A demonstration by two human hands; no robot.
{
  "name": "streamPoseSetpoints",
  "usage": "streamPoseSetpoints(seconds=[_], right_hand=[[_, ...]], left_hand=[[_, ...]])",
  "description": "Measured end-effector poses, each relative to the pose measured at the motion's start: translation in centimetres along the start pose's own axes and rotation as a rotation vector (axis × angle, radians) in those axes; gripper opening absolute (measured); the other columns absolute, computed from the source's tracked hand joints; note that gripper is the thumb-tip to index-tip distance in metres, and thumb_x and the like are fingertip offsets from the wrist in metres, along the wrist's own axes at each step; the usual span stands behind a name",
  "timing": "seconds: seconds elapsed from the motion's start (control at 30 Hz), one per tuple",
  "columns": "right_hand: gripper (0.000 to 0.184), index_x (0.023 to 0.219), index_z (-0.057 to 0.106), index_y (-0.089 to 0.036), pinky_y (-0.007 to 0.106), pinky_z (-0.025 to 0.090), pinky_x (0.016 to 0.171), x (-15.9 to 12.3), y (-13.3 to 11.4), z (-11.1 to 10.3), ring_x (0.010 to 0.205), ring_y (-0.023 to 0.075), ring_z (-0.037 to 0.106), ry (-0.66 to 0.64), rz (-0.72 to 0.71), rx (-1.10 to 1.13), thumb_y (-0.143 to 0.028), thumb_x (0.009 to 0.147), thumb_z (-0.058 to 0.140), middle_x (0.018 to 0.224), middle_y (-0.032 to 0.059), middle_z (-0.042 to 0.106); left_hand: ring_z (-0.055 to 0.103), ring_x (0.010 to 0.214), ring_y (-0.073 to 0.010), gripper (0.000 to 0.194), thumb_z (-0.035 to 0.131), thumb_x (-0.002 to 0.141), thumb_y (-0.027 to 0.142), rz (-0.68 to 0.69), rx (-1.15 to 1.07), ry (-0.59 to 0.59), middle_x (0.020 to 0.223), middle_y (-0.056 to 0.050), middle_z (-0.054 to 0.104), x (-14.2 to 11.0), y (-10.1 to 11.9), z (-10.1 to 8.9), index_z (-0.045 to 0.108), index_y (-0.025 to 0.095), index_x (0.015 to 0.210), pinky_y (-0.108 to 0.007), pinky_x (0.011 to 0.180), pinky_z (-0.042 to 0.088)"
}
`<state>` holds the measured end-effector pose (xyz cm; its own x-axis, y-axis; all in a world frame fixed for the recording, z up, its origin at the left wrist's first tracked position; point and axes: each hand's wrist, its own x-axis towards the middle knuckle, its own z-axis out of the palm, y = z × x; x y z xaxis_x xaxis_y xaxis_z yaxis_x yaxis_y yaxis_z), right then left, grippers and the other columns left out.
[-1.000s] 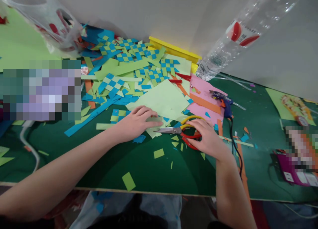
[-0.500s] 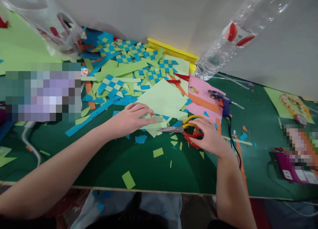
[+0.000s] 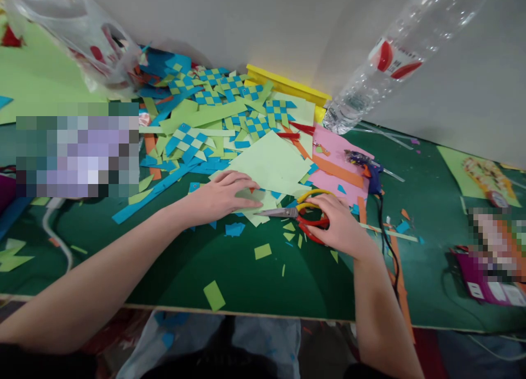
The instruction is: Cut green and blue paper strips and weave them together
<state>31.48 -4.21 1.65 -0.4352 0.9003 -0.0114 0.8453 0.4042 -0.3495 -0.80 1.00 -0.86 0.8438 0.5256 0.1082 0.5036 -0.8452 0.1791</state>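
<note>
my r hand (image 3: 339, 225) grips the scissors (image 3: 292, 212) by the loops, prob so i can work them. my l hand (image 3: 224, 195) is just left of the scissors' tip, fingers over some pale paper (image 3: 268, 197), maybe to steady it; can't tell if they pinch it. a big green sheet (image 3: 271, 160) lies behind the scissors, w/ green scraps (image 3: 263, 251) in front on the tabletop (image 3: 304, 291).

Now holds the left hand (image 3: 224, 197) slightly farther left than a second ago, near mid-frame, leaving less of the checkered paper (image 3: 194, 188) visible above the wrist. Shows blue bits (image 3: 212, 224) just below that wrist and an orange tip (image 3: 252, 190) beside its fingers. Brings the right hand (image 3: 342, 223) and scissors (image 3: 281, 212) slightly left since half a second ago.
</note>
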Motion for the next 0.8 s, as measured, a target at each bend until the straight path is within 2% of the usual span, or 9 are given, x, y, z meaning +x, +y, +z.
streamPoseSetpoints(seconds=[0.2, 0.53, 0.8], right_hand=[[0.039, 0.119, 0.053, -0.023, 0.050, 0.039, 0.103, 0.1, 0.0, -0.1, 0.120, 0.0295, 0.053, 0.000, -0.052, 0.004, -0.035, 0.084, 0.063, 0.124, 0.0097, 0.062], [0.040, 0.119, 0.054, -0.023, 0.053, 0.039, 0.102, 0.6, -0.6, 0.2, 0.121, 0.0307, 0.053, 0.001, -0.048, -0.002, -0.034, 0.082, 0.064, 0.123, 0.0096, 0.063], [0.041, 0.120, 0.055, -0.024, 0.055, 0.039, 0.101, 0.7, -1.0, 0.4, 0.120, 0.0320, 0.054, -0.023, -0.022, 0.027, -0.037, 0.082, 0.064, 0.122, 0.0106, 0.063]], left_hand=[[0.029, 0.139, -0.0261, 0.043, 0.049, 0.095, 0.014, -0.015, -0.021, 0.001, 0.143, -0.003, 0.044, 0.0, -0.1, 0.1, 0.059, 0.041, 0.126, -0.047, 0.110, 0.029], [0.031, 0.139, -0.0256, 0.038, 0.050, 0.096, 0.019, -0.012, -0.046, 0.027, 0.142, -0.004, 0.046, -0.1, -0.2, 0.3, 0.061, 0.041, 0.125, -0.047, 0.111, 0.028], [0.032, 0.138, -0.0250, 0.040, 0.053, 0.093, 0.016, -0.009, -0.035, 0.045, 0.141, -0.003, 0.048, -0.1, -0.1, 0.3, 0.062, 0.041, 0.123, -0.046, 0.111, 0.028]])
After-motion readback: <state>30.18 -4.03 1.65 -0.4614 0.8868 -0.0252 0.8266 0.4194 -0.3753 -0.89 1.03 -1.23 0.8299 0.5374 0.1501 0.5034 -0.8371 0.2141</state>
